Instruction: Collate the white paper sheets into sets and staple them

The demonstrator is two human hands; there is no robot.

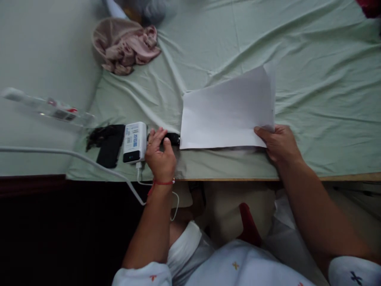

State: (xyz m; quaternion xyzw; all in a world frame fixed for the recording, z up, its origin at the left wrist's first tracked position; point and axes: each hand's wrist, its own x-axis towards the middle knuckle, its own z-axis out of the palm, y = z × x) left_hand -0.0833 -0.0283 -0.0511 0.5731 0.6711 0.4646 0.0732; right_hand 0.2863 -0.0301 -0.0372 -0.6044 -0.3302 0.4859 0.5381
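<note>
Pinching white paper (220,113) by its right edge, right hand (282,143) had it over the green sheet (327,99); left hand (160,157) sat at black object (174,138) near white device (135,139), couldn't tell its grip.

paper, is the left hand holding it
No, the right hand holds the paper, while the left hand is beside the white device.

Bracelet (163,183): thin red cord with a small pale bead, on the wrist just behind the left grip (160,155)
Left sleeve (139,275): short, pale, orange cross-like motif
Right sleeve (342,268): short, pale, dark motif, well behind the right grip (281,143)
Shirt (253,264): same pale cloth, yellow motif
Legwear (189,240): white
</note>
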